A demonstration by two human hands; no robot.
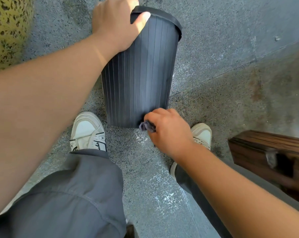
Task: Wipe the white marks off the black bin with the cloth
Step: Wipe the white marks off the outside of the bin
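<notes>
A black ribbed bin point(142, 74) lies tipped away from me on the stone floor, its rim at the far end and its base between my feet. My left hand point(116, 24) grips the rim, thumb across the outer wall. My right hand point(167, 127) holds a small bunched grey cloth point(146, 126) and presses it against the bin's lower right edge near the base. The wall that faces me looks dark, with thin pale rib lines only.
My two white shoes point(87, 131) point(202, 133) stand either side of the bin's base. A dark wooden bench point(269, 152) sits close at the right. A yellow-green speckled surface point(6, 30) fills the far left corner. White scuffs point(142, 137) mark the floor beside the cloth.
</notes>
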